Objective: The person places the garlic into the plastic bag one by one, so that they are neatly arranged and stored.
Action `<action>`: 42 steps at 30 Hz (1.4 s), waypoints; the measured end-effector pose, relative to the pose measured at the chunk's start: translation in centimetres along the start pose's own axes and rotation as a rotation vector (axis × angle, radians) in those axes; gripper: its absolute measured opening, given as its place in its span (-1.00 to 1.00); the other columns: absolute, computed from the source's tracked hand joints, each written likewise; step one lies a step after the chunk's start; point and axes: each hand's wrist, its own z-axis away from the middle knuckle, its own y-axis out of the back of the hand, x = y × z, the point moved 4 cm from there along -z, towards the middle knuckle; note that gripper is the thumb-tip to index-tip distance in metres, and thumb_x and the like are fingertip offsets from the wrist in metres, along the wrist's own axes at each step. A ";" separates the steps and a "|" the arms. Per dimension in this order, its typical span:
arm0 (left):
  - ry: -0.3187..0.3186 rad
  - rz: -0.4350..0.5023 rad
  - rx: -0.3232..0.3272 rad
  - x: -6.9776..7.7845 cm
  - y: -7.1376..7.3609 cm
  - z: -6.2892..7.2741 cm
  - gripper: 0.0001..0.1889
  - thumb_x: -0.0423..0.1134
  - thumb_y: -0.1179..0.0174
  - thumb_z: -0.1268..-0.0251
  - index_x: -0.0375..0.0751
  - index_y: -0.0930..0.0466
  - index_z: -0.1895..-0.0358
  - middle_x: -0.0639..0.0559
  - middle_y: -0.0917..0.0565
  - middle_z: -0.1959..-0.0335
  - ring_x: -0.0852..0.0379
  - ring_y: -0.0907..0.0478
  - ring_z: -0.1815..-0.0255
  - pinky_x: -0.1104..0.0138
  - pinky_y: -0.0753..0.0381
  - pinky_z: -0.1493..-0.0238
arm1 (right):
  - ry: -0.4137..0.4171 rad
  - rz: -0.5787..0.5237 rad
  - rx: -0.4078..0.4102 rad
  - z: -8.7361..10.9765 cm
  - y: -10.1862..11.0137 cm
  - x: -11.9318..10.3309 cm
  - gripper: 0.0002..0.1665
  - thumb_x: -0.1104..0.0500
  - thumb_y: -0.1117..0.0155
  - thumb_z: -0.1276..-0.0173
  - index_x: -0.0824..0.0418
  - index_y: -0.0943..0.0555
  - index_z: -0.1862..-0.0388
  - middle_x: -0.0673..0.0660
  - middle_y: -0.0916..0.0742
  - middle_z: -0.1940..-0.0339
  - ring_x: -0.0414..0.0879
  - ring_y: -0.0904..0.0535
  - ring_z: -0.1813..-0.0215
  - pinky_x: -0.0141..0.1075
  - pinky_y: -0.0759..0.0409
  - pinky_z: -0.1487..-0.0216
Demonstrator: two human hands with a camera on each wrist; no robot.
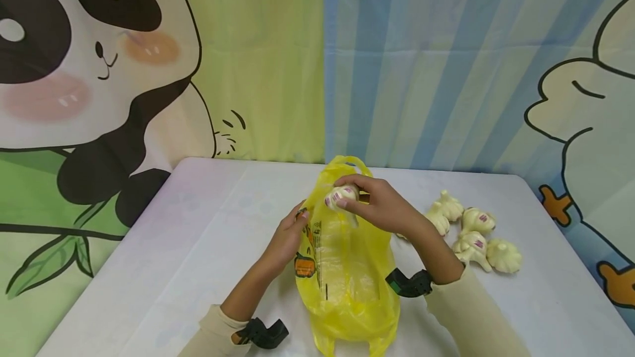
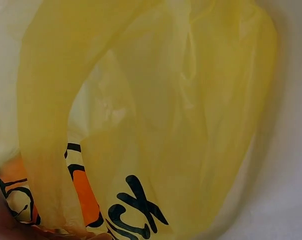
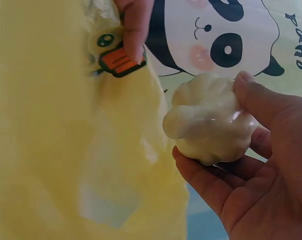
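Meanwhile, right fingers (image 3: 203,179) pinch garlic (image 3: 206,120), left fingers (image 3: 136,30) a bag (image 1: 347,280), right forearm (image 1: 434,252) partly hiding loose bulbs (image 1: 476,222).

Glossy Plastic, Matt Cloth

The bag (image 1: 349,291) is thin, crinkled plastic with a glossy sheen. The held garlic bulb (image 3: 211,122) looks smooth and shiny. Both near sleeves (image 1: 471,313) look like matt cloth; the wrist mounts (image 1: 413,285), moulded plastic. The far backdrop (image 1: 258,26) looks like softly creased, matt fabric.
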 end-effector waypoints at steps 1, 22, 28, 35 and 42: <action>-0.004 0.002 0.000 0.1 0.0 0.0 -0.41 0.01 0.23 -0.61 -0.16 -0.02 -0.55 -0.24 -0.42 -0.27 -0.14 -0.40 -0.20 -0.05 -0.21 -0.31 | 0.005 0.007 0.001 -0.1 0.2 -0.2 -0.58 0.09 -0.24 -0.44 0.21 -0.53 -0.21 0.09 -0.60 -0.10 -0.09 -0.56 -0.06 -0.18 -0.54 -0.14; -0.031 0.037 0.032 0.2 0.3 0.3 -0.42 0.02 0.30 -0.62 -0.12 0.00 -0.56 -0.12 -0.24 -0.45 -0.06 -0.20 -0.39 -0.05 -0.04 -0.41 | -0.059 0.120 -0.109 -1.9 -2.5 -0.1 -0.61 0.02 -0.23 -0.45 0.21 -0.58 -0.13 0.05 -0.63 0.10 -0.09 -0.56 0.27 -0.23 -0.60 0.27; -0.030 0.045 0.026 0.2 0.3 0.2 -0.39 0.06 0.30 -0.62 -0.13 0.03 -0.56 -0.12 -0.16 -0.50 -0.08 -0.14 -0.44 -0.05 -0.05 -0.41 | -0.122 0.172 -0.142 -1.6 -3.0 2.1 -0.57 0.01 -0.25 -0.43 0.24 -0.57 -0.14 0.03 -0.64 0.16 -0.09 -0.53 0.34 -0.24 -0.57 0.31; -0.040 0.052 0.034 0.0 0.4 0.0 -0.40 0.04 0.30 -0.62 -0.16 0.04 -0.56 -0.12 -0.11 -0.51 -0.09 -0.08 -0.47 -0.04 0.00 -0.43 | -0.142 0.129 -0.139 -1.0 -3.0 3.8 -0.56 0.00 -0.24 -0.44 0.24 -0.55 -0.15 0.04 -0.64 0.11 -0.10 -0.56 0.26 -0.24 -0.59 0.27; -0.031 0.069 0.015 0.0 0.3 -0.1 -0.40 0.02 0.31 -0.63 -0.17 0.07 -0.56 -0.12 -0.08 -0.52 -0.08 -0.01 -0.50 -0.03 0.03 -0.44 | -0.134 0.081 -0.126 -0.5 -3.1 5.2 -0.63 0.06 -0.31 -0.39 0.22 -0.57 -0.08 0.07 -0.63 0.08 -0.10 -0.56 0.23 -0.26 -0.60 0.25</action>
